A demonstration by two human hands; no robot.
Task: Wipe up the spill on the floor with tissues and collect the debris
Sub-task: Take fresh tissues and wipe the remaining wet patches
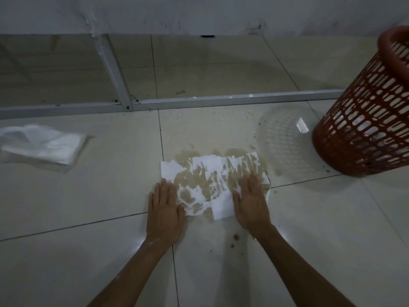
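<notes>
White tissues lie spread flat over a brownish spill on the tiled floor, soaked through in brown patches. My left hand presses flat on the tissues' left edge, fingers straight. On their right side my right hand lies flat as well, palm down. Small brown drops dot the floor just below my right wrist. Fine dark specks are scattered beyond the tissues.
A red-brown slotted plastic basket stands at the right. A clear plastic tissue pack lies on the floor at the left. A metal frame bar runs across the floor behind the spill, in front of a white wall.
</notes>
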